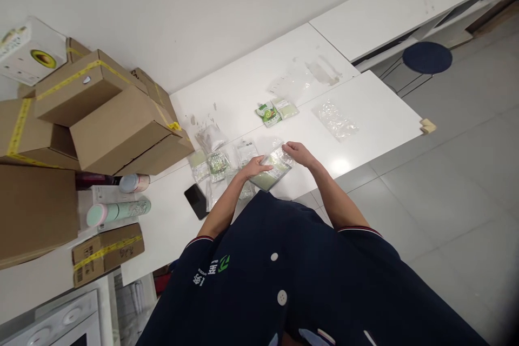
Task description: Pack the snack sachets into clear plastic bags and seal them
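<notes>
Close to my body, just over the white table, is a flat green-and-white packet (265, 179) with clear plastic film (284, 155) around its upper right part. My left hand (255, 167) grips the packet's left side, thumb across its face. Fingers pinched together, my right hand (298, 152) holds the film at the packet's right corner. Beyond my hands lie a green printed pouch (268, 114) and a pale green packet (285, 108), side by side. Several clear-wrapped green packets (219, 165) are spread left of my left hand.
A black phone (197, 201) lies on the white table (162, 238) at the left. Taped cardboard boxes (117, 130) are stacked there, near a mint green bottle (119, 211). Crumpled clear wrappers (336, 120) lie to the right. A dark blue stool (427, 58) stands beyond the table.
</notes>
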A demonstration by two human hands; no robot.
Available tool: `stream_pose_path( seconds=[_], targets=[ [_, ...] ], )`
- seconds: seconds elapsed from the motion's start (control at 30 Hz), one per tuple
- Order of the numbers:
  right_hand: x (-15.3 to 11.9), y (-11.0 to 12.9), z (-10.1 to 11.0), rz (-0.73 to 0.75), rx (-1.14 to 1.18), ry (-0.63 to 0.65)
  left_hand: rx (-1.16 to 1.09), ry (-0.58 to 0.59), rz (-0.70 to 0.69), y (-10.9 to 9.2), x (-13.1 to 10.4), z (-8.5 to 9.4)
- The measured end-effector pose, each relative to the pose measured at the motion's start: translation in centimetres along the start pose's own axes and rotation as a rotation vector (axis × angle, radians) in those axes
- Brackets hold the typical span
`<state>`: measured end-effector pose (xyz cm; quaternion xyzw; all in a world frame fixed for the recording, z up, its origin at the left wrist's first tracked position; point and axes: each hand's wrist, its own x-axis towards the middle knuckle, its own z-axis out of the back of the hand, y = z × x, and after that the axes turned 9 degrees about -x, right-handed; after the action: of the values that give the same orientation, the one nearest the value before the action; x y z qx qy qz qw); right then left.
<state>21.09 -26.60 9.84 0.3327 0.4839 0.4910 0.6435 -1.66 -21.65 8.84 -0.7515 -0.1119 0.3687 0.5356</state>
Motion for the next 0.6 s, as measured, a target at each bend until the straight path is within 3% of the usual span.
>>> stream_pose_path(
  seconds=[0.07, 0.17, 0.27, 0.43, 0.6],
  targets=[
    [-0.1, 0.0, -1.4, -0.03, 0.043, 0.032, -0.068, 0.055, 0.041, 0.1, -0.7, -0.1],
    [-0.1, 0.3, -3.0, -0.161, 0.238, 0.197, -0.084, 0.119, 0.021, -0.4, -1.4, -0.3],
    [-0.3, 0.6, -3.8, -0.281, 0.356, 0.374, -0.007, 0.09, -0.065, -1.0, -1.6, -0.5],
    [-0.5, 0.8, -3.8, -0.341, 0.322, 0.511, 0.088, -0.06, -0.123, -1.1, -2.0, -0.7],
    [-0.4, 0.4, -4.6, -0.345, 0.387, 0.566, 0.03, 0.008, -0.134, -0.2, -2.2, -0.4]
  ],
)
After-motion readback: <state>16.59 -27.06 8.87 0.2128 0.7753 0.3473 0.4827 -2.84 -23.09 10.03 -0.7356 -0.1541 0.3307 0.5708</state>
